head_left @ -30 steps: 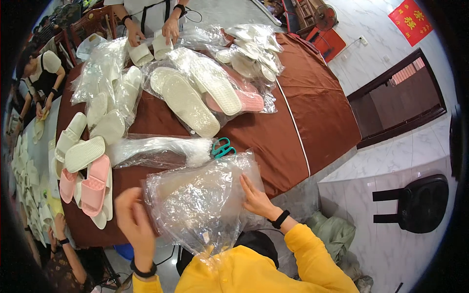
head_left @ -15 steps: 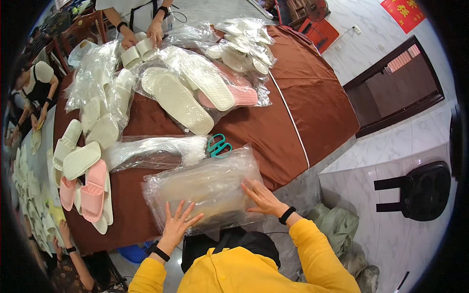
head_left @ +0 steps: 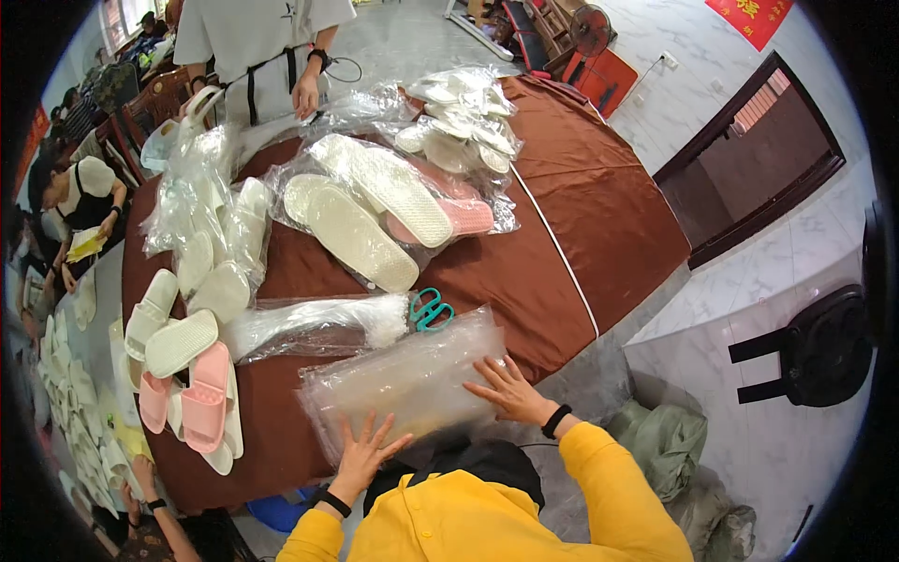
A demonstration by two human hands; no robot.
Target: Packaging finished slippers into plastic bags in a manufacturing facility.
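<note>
A stack of clear plastic bags (head_left: 403, 361) lies flat at the near edge of the brown-covered table. My left hand (head_left: 369, 455) rests on its near left part, fingers spread. Across the stack, my right hand (head_left: 510, 391) lies on the right side with its fingers also stretched out. Neither hand grips anything. Just beyond the bags are teal-handled scissors (head_left: 431, 311). To their left, a long clear bag (head_left: 323, 323) holds a bundle of thin white strands. Loose pink slippers (head_left: 205, 398) and white slippers (head_left: 183, 343) are piled to the left.
Bagged slippers (head_left: 370, 234) cover the middle of the brown cloth (head_left: 581, 225), with more bagged white slippers (head_left: 464, 112) beyond. A person (head_left: 257, 56) stands across the table. Others work at a slipper-covered table on the left. Sacks (head_left: 660, 450) lie on the floor at right.
The view has tilted up slightly. My hands stay spread on the bags. Across the table, the person's hands have moved apart from the white slippers they were both on.
</note>
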